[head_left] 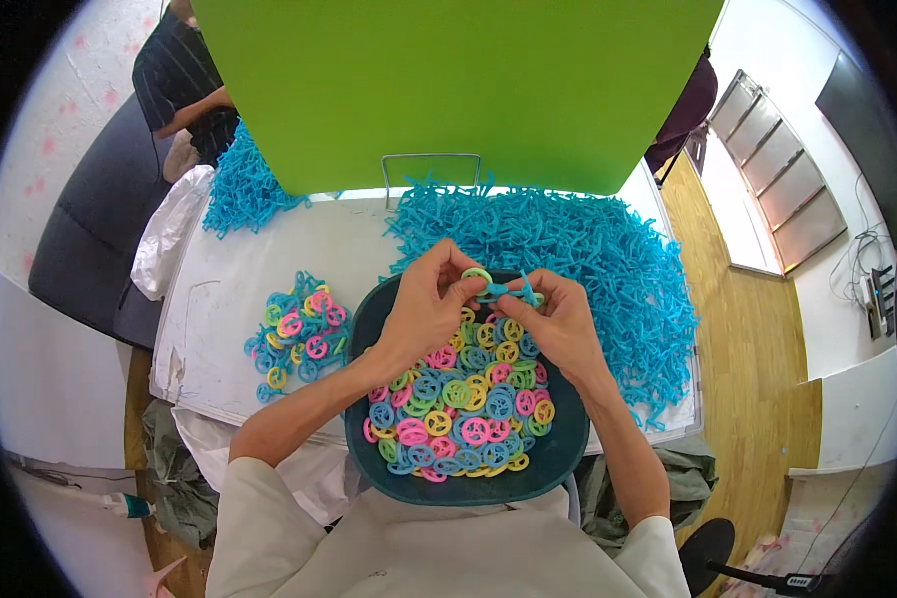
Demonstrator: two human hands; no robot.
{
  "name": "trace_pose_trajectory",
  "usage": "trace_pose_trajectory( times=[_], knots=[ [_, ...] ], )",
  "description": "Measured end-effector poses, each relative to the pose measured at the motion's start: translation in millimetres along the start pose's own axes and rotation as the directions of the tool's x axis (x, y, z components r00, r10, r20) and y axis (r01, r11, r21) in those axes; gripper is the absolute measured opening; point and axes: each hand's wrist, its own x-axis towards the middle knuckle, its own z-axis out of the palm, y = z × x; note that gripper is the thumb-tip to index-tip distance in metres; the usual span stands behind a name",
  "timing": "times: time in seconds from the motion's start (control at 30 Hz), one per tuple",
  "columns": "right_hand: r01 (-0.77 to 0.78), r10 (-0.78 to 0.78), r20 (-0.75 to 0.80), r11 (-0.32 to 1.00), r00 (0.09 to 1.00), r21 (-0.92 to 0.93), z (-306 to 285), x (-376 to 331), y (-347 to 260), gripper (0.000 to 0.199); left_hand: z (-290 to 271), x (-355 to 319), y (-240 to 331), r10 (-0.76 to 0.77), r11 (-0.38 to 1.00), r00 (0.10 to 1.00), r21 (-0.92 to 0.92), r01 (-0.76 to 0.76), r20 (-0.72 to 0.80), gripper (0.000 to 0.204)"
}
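Pale wood flooring [757, 399] surrounds a white worktop [354, 224], with a flat, upright lime-green panel [458, 90] along its far side. Near the panel's foot stands a thin metal wire bracket [431, 155].

Above the worktop's near edge, both hands are close together, fingertips pinched. The left hand [431, 304] grips a small pale-green plastic ring [475, 275]; the right hand [556, 319] pinches a bright-blue branched plastic piece [495, 291] that meets the ring between them. More green shows at the right fingers, too covered to tell its shape.

Just below lies a dark-green plastic tub [569, 434], holding many spoked plastic wheels [455, 393] in pink, yellow, blue and green. Left of it on the worktop sits a small mixed cluster of wheels and blue pieces [301, 329]. Beyond and to the right spreads a large heap of bright-blue plastic pieces [578, 249], with a smaller blue heap [244, 189] at the far left, near a person in a dark striped top [174, 75].

A slack pinch could likely drop the ring among the look-alike wheels; pushing off-line might bend the blue piece. An elbow swinging left could scatter the cluster.
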Motion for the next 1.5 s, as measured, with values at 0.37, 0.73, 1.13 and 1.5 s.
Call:
trace_pose_trajectory(
  times=[0.37,0.73,1.13,1.5],
  knots=[
    [-0.034,0.036,0.004,0.983,0.999,-0.181,-1,-1,-4,0.019,-3,-1,12,-0.028,0.995,0.999,0.100,0.024,0.039,0.020],
    [-0.314,0.291,0.123,0.831,0.949,0.460,-9,1,2,0.016,5,-9,15,0.054,0.999,0.998,-0.006,-0.054,-0.012,0.015],
    [-0.367,0.358,0.126,0.762,0.925,0.534,-7,0,4,0.017,11,-16,24,0.183,0.949,0.981,0.273,-0.160,-0.063,0.015],
    [0.135,-0.174,-0.183,0.969,0.968,-0.209,5,-3,-1,0.010,-1,-3,6,0.058,0.996,0.998,-0.061,-0.060,-0.038,0.020]
  ],
)
